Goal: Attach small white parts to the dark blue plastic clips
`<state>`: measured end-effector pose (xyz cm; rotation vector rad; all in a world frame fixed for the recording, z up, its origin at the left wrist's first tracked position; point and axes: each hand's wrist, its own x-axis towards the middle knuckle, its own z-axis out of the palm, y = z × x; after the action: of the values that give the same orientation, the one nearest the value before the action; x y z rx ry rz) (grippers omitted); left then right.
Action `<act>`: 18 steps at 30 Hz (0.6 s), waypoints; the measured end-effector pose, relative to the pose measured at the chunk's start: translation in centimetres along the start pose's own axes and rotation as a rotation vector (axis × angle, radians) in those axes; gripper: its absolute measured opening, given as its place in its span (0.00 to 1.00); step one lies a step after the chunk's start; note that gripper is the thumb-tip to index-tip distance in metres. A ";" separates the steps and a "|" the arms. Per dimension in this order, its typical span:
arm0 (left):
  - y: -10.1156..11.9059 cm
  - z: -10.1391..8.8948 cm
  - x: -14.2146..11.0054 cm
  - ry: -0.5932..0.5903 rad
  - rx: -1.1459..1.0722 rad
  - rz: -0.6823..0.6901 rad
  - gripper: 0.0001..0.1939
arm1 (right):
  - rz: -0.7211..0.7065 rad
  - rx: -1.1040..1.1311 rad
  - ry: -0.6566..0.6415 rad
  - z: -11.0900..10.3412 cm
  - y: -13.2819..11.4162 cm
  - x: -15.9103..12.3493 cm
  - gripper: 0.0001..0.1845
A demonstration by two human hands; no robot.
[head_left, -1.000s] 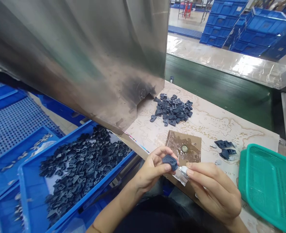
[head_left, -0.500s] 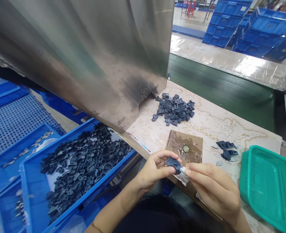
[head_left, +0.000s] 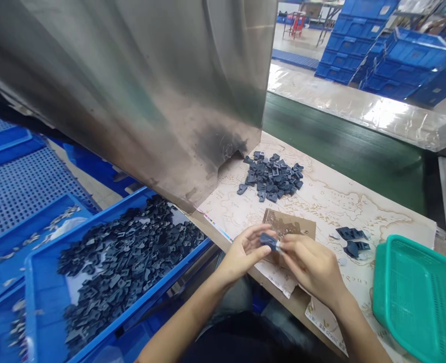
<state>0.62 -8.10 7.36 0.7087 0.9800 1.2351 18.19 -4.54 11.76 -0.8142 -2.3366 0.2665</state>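
My left hand pinches a small dark blue plastic part just above the brown cardboard pad. My right hand meets it from the right, fingers closed on a small pale piece pressed against the part. Both hands hover over the near edge of the map-printed table cover. A pile of the same dark parts lies farther back, and a few parts with pale discs lie to the right.
A blue crate full of dark parts sits at lower left, with more blue trays beyond. A large steel panel leans over the table's left. A teal mesh basket stands at right. A green conveyor belt runs behind.
Both hands moved forward and up over the cardboard pad, covering the metal disc on it. The right hand closed in tighter against the part.
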 end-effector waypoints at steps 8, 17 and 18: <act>-3.0 -4.1 4.0 0.418 0.572 0.332 0.18 | 0.895 -0.411 0.159 -0.2 15.4 6.2 0.07; -4.7 -4.3 4.7 0.397 0.631 0.565 0.09 | 1.082 -0.508 0.189 -6.4 22.3 8.5 0.09; -4.8 -4.4 4.8 0.396 0.658 0.592 0.09 | 1.048 -0.491 0.191 -7.4 22.2 8.2 0.09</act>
<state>-1.06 -4.72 0.23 1.3698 1.6108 1.6117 28.76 17.85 13.22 -2.1547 -1.6060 0.0249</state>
